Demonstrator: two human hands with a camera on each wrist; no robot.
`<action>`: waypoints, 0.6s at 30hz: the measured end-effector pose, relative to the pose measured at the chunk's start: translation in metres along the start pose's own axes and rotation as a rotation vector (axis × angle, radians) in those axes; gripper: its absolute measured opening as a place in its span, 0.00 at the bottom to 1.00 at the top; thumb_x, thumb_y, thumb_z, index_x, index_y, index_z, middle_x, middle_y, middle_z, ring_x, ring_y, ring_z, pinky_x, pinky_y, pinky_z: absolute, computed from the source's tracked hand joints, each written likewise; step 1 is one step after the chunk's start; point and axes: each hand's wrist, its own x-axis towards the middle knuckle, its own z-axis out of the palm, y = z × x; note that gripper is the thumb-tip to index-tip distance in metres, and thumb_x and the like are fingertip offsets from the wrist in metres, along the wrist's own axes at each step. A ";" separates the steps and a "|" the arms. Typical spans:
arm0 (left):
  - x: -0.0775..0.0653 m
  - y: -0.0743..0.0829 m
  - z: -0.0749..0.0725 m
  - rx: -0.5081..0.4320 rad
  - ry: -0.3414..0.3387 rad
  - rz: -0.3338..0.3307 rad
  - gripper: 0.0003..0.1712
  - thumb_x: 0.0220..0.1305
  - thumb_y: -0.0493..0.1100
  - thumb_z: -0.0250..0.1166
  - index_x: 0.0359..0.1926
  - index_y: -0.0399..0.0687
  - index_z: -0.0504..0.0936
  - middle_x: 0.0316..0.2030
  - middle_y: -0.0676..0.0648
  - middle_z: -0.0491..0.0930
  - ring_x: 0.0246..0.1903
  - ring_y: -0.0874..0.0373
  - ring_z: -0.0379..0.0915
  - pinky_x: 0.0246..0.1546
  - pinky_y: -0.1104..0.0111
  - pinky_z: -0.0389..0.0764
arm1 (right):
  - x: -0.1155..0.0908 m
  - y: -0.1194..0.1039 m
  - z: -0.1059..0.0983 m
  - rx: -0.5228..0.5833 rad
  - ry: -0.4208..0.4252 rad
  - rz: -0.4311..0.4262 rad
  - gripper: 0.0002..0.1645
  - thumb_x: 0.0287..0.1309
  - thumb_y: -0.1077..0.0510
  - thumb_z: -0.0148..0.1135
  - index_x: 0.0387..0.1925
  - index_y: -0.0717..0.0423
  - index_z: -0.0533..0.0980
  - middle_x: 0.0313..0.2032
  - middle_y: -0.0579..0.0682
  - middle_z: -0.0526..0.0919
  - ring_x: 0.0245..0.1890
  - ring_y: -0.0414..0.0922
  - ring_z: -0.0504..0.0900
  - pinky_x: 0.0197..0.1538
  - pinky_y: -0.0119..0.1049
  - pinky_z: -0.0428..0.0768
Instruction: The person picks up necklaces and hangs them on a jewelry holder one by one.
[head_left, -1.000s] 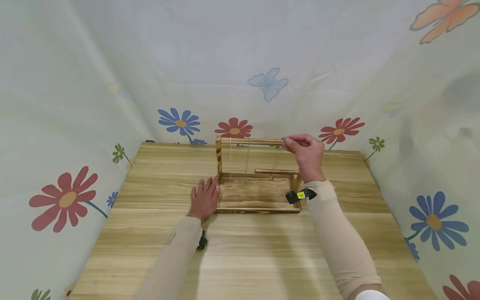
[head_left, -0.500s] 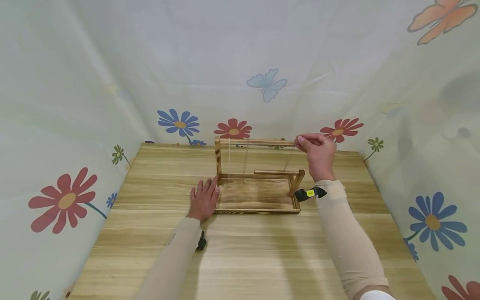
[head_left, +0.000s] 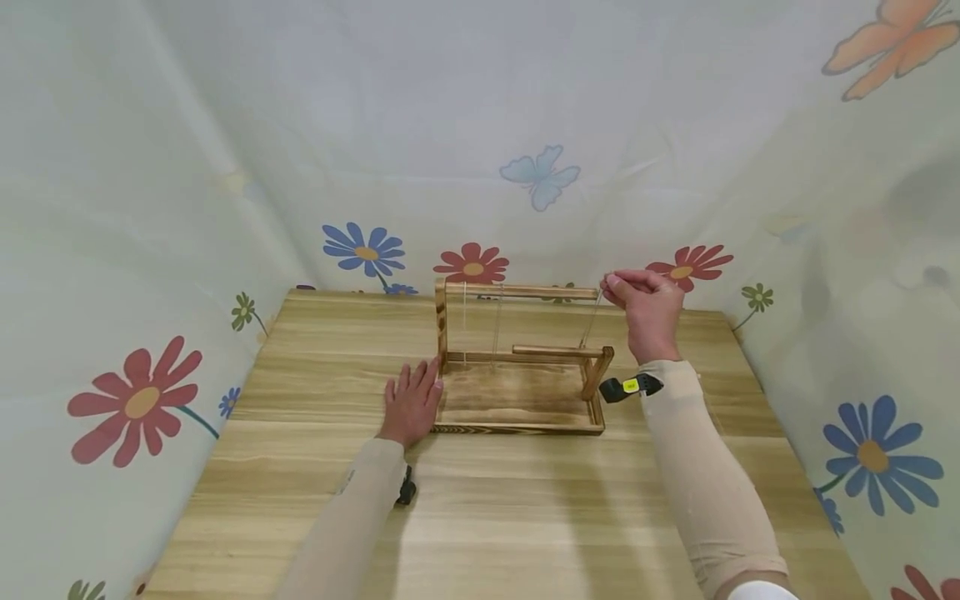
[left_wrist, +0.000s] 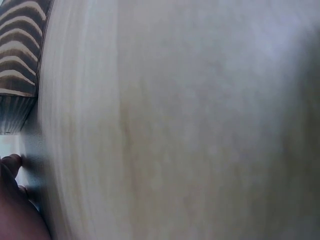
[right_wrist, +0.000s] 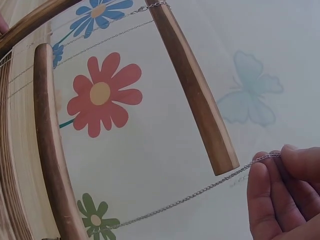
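Observation:
A wooden jewelry stand (head_left: 517,430) with two horizontal bars stands on the table. Thin necklaces (head_left: 497,325) hang from its upper bar (head_left: 525,291) toward the left. My right hand (head_left: 651,312) pinches a silver chain necklace (right_wrist: 185,199) between thumb and fingers, just beyond that bar's free right end. From the fingers, the chain slants down toward the lower bar (head_left: 558,351); its lower end is hard to make out. My left hand (head_left: 412,404) rests with spread fingers at the left side of the stand's base, fingertips against the frame. In the left wrist view only part of this hand (left_wrist: 20,205) shows.
The wood-grain table (head_left: 487,517) extends around the stand. Behind it and at both sides hangs a pale cloth (head_left: 360,150) printed with flowers and butterflies. The stand's tray base (head_left: 510,396) has a raised rim. A short slanted post (head_left: 597,375) carries the lower bar.
My right hand has moved right along the upper bar, carrying the chain from near the bar's end to just past it. The left hand has stayed at the stand.

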 end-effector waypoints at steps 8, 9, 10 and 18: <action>0.000 0.000 -0.002 -0.010 -0.010 -0.002 0.36 0.84 0.64 0.30 0.85 0.62 0.47 0.84 0.43 0.48 0.84 0.36 0.31 0.78 0.35 0.31 | -0.002 -0.002 0.005 -0.013 -0.062 0.017 0.09 0.61 0.70 0.71 0.42 0.72 0.85 0.31 0.51 0.92 0.33 0.43 0.93 0.42 0.34 0.89; 0.001 -0.001 -0.002 -0.006 -0.014 -0.005 0.36 0.84 0.64 0.30 0.85 0.62 0.46 0.84 0.43 0.48 0.84 0.36 0.30 0.78 0.35 0.30 | -0.003 -0.002 0.006 -0.026 -0.072 0.018 0.11 0.62 0.70 0.70 0.44 0.75 0.84 0.31 0.50 0.92 0.33 0.42 0.93 0.43 0.34 0.89; 0.001 -0.001 -0.002 -0.006 -0.017 -0.007 0.36 0.84 0.64 0.30 0.85 0.62 0.46 0.84 0.43 0.47 0.84 0.37 0.30 0.78 0.35 0.30 | -0.003 -0.002 0.007 -0.031 -0.083 0.022 0.13 0.62 0.70 0.70 0.46 0.77 0.82 0.31 0.50 0.92 0.33 0.42 0.93 0.43 0.34 0.89; -0.002 0.002 -0.003 -0.037 0.004 -0.012 0.34 0.84 0.61 0.34 0.85 0.60 0.49 0.83 0.41 0.50 0.84 0.34 0.33 0.78 0.34 0.30 | -0.002 -0.002 0.016 -0.156 -0.146 0.029 0.18 0.64 0.67 0.70 0.50 0.78 0.80 0.33 0.48 0.92 0.34 0.40 0.92 0.43 0.31 0.89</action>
